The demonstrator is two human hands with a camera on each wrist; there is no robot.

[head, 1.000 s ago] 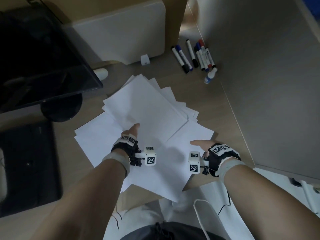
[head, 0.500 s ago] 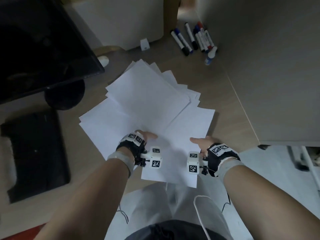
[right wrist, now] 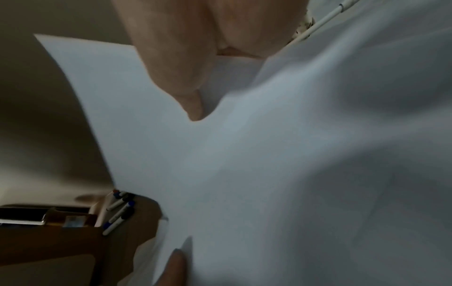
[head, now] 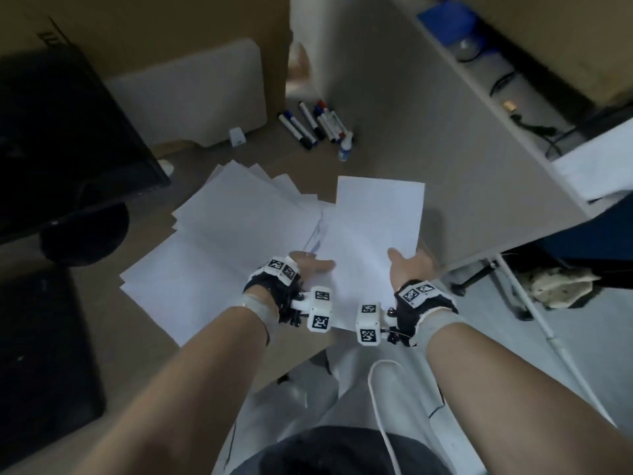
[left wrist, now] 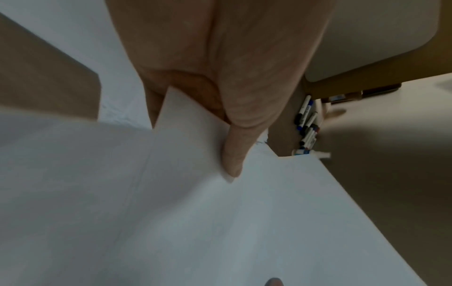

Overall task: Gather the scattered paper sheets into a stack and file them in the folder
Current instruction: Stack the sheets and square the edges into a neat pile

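Observation:
A white paper sheet is raised off the brown desk, held at its near corners by both hands. My left hand pinches the near left corner, its thumb lying on top of the sheet. My right hand pinches the near right side, its thumb on the sheet. The fingers below the paper are hidden. Several more white sheets lie fanned out on the desk to the left of the held one.
Several markers and a small bottle lie at the back of the desk. A black monitor and a black keyboard are on the left. A white rounded panel leans at the back. A grey partition stands on the right.
Both hands have taken hold of one sheet at the pile's near right and lifted it off, turning it straight. The head view has swung right.

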